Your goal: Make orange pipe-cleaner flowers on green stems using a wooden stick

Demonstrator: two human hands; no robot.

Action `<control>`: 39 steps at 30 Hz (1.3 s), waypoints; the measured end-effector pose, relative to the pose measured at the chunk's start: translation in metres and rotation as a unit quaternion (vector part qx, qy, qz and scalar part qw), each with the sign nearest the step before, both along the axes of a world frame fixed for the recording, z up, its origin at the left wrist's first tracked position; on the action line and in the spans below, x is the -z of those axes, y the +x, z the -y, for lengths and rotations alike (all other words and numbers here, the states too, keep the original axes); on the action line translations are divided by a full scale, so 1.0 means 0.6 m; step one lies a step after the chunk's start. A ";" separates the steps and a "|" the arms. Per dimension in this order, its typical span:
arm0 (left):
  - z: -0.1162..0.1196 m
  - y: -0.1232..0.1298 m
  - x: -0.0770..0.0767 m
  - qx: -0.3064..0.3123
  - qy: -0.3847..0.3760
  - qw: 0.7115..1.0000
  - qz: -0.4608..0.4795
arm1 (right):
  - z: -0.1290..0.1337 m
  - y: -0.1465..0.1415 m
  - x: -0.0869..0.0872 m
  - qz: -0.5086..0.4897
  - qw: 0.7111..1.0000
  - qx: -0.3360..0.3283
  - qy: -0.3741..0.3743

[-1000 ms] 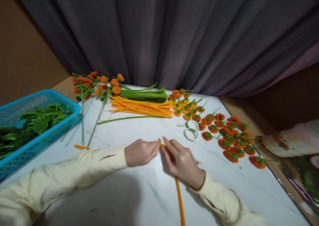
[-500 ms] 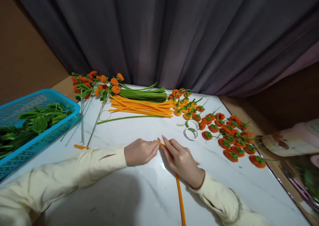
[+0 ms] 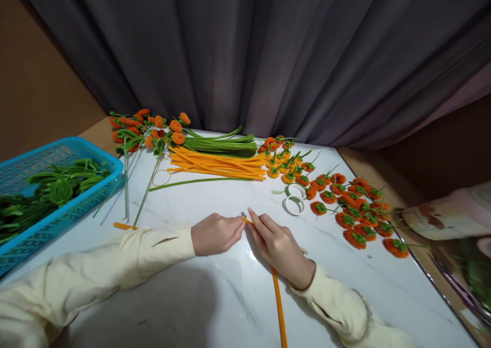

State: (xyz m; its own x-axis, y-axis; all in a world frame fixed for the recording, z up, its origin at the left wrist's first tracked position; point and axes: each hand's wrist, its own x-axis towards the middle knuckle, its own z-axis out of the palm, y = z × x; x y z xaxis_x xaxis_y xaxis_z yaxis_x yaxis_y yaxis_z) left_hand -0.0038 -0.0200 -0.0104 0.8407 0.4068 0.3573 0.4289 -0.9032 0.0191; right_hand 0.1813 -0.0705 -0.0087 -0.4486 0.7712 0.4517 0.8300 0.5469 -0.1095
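My left hand is closed in a pinch near the middle of the table, on the tip of an orange strip. Facing it, my right hand pinches the same orange strip, whose long end runs from under the palm toward the near edge. Only a short piece of orange shows between the two sets of fingertips. Behind the hands lie a bundle of orange strips, a bundle of green stems and a single green stem.
A blue basket with green leaves stands at the left. Orange flowers on stems lie at the back left. Two white rings and several orange flower heads are on the right. A cup sits beyond the table's right edge.
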 end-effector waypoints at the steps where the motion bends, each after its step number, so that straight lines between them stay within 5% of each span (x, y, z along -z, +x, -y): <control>1: 0.000 0.000 0.000 0.000 -0.002 1.000 0.000 | -0.001 0.001 0.000 0.006 1.000 -0.004 0.007; 13: 0.003 0.002 0.004 -0.002 0.008 1.000 0.015 | -0.003 0.005 0.007 0.044 0.999 -0.014 0.016; 39: 0.000 -0.003 0.003 0.002 -0.103 0.995 0.013 | -0.005 0.005 0.004 0.071 0.996 -0.003 0.054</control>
State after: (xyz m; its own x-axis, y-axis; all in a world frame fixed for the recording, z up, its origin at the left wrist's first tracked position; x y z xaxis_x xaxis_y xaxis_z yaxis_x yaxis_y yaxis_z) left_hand -0.0055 -0.0198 -0.0120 0.8335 0.4707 0.2894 0.4227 -0.8805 0.2148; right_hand 0.1842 -0.0673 -0.0114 -0.5184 0.7189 0.4630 0.8295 0.5543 0.0681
